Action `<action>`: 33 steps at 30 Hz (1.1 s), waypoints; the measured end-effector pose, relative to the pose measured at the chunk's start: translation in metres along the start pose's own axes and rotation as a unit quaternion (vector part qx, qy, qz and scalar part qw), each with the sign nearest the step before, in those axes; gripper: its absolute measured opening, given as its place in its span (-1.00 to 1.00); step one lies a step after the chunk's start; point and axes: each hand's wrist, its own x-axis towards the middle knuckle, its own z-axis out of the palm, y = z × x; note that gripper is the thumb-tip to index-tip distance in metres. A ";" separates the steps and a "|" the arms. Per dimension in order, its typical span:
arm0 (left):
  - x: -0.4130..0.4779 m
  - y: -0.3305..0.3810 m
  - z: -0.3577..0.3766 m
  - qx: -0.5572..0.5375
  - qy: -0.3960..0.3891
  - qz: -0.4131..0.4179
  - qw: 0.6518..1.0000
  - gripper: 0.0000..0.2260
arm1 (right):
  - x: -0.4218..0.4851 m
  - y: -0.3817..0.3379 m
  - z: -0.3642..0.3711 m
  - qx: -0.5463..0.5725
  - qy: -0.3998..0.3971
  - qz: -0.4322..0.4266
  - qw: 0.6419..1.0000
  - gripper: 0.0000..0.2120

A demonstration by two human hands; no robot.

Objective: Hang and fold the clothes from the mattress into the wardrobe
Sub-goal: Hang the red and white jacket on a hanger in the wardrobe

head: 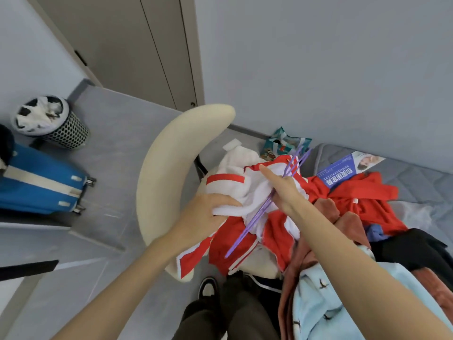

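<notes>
A red and white jacket point(235, 187) lies bunched on the seat of a cream chair point(166, 173). My left hand point(203, 214) grips the jacket's white lining at its left side. My right hand point(282, 190) holds a purple hanger point(255, 222) that runs slantwise across the jacket, index finger stretched out over the white cloth. More clothes lie on the grey mattress point(416, 182) to the right: a red garment point(362, 197), a rust one point(343, 224), a black one point(411, 249) and a light blue one point(326, 310). The wardrobe doors point(137, 50) stand closed at the back.
A blue suitcase point(36, 182) lies on the floor at the left, with a mesh waste bin point(51, 121) behind it. A teal bag point(284, 143) sits by the wall behind the chair. A blue leaflet point(343, 173) rests on the mattress. My legs and a shoe point(208, 288) are below.
</notes>
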 end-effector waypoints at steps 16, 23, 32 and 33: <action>-0.022 0.005 0.005 0.063 -0.087 -0.083 0.991 -0.74 | -0.168 0.015 -0.085 -0.232 0.011 -0.098 0.968 -0.73; 0.014 0.029 0.095 0.076 -0.150 -0.045 0.985 -0.69 | -0.203 0.067 -0.136 -0.189 0.036 -0.048 0.980 -0.75; 0.042 0.032 0.189 0.067 -0.214 -0.146 0.964 -0.63 | -0.202 0.114 -0.189 -0.069 0.110 -0.023 0.991 -0.83; 0.044 0.030 0.200 0.054 -0.221 -0.178 0.957 -0.60 | -0.197 0.117 -0.195 -0.070 0.126 -0.025 0.989 -0.83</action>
